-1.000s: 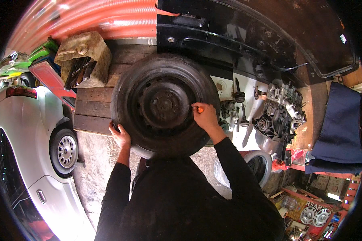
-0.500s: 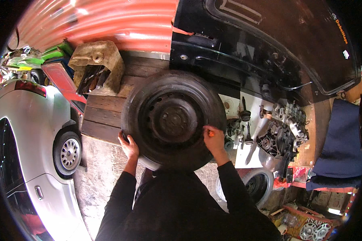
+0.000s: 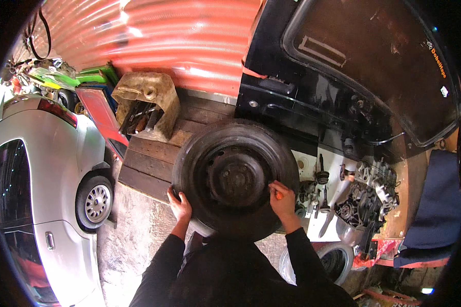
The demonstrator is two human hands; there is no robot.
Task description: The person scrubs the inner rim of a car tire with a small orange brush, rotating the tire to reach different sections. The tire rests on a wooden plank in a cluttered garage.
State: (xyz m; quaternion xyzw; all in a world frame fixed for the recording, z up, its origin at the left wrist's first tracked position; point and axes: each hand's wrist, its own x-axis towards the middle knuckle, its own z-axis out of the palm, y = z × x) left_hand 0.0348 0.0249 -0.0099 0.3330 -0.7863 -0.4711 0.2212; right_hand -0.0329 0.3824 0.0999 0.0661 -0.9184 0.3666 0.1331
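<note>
I hold a black tyre on a dark steel wheel (image 3: pixel 234 176) in front of me, its face turned toward the camera. My left hand (image 3: pixel 181 206) grips the tyre's lower left edge. My right hand (image 3: pixel 283 198) grips its right side, with a small orange thing showing between the fingers. Both arms are in black sleeves rising from the lower edge.
A silver car (image 3: pixel 46 189) stands at the left. Wooden planks (image 3: pixel 146 163) and a dirty open container of tools (image 3: pixel 146 105) lie behind the wheel, below a red corrugated wall (image 3: pixel 189 41). A black car body panel (image 3: pixel 353 87) and engine parts (image 3: pixel 366 192) are at the right; another tyre (image 3: pixel 333 261) lies lower right.
The wheel has shifted right and a little lower in view. My right hand slid from the upper right rim down to the right side. The view tilted up toward the wall.
</note>
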